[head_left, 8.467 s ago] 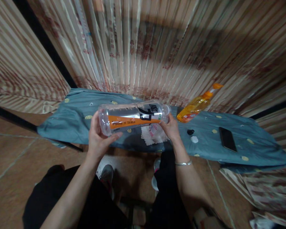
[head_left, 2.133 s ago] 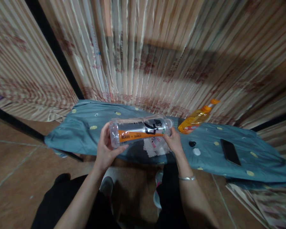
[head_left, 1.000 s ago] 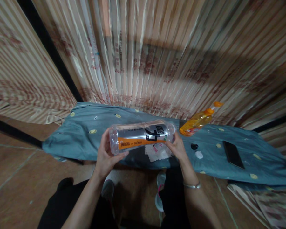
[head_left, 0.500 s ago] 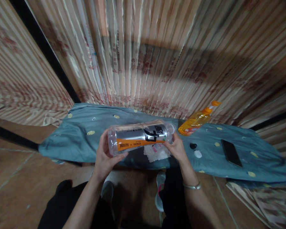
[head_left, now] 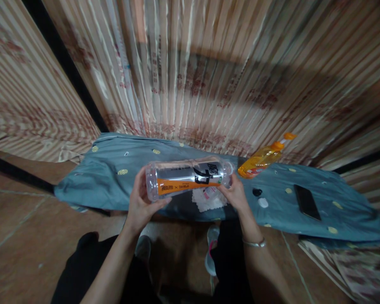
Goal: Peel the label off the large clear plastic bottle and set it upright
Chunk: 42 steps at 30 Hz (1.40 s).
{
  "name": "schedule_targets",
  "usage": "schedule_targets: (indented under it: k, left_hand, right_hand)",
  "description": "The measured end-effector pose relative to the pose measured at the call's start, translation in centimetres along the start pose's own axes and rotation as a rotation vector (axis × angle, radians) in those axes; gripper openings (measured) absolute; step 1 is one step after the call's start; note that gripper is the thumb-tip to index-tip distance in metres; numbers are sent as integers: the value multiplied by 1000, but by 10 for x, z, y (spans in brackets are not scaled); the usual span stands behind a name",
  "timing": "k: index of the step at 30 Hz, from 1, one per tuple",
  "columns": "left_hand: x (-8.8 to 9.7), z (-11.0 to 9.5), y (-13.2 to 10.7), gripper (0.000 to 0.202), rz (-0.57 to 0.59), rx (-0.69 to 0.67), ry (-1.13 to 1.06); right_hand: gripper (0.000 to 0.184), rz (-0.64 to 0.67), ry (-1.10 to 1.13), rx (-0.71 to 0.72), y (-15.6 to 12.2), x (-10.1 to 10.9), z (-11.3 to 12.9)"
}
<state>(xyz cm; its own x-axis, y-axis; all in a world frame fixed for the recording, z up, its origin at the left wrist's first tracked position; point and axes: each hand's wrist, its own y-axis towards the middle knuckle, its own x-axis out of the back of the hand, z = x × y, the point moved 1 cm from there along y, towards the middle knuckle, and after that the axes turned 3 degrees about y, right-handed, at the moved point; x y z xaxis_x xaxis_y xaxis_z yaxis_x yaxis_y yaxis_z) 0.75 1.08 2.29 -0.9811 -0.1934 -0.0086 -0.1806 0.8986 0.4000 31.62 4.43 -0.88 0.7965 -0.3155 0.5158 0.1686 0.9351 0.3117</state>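
Observation:
Between my hands lies a clear plastic bottle point(head_left: 186, 179) on its side, raised above the cloth-covered bench, with a silver and orange label facing up. My left hand point(head_left: 142, 204) grips its base end, thumb along the near side. At the neck end on the right, my right hand point(head_left: 234, 192) pinches it with the fingers partly hidden behind. Below the bottle a whitish cloth with a scalloped edge point(head_left: 209, 200) lies on the bench, partly covered from view. Just right of my right hand are a small black object point(head_left: 257, 192) and a round white object point(head_left: 262, 203).
A bottle of orange-yellow liquid with a pump top point(head_left: 261, 161) stands at the back right. A dark phone point(head_left: 307, 202) lies farther right on the teal patterned cloth point(head_left: 114, 190). Striped curtains point(head_left: 193, 76) hang behind, with a black post point(head_left: 66, 63) at left.
The whole view has shifted slightly. My hands keep the same hold on the bottle, which stays nearly level and in almost the same place.

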Motion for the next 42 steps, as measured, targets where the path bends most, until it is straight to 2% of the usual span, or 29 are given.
schedule_targets:
  k: [9,26,42]
  left_hand:
    - [0,-4,1,94,26,34,-13]
    - [-2,-2,3,95,10,-6,-8]
    - [-2,-6,3,96,19,-19,-8]
  right_hand:
    - [49,-16,13,-29,1,-2,3]
    - [47,11,32,-31,0,-1,7]
    - [48,-23,9,-41,1,-2,8]
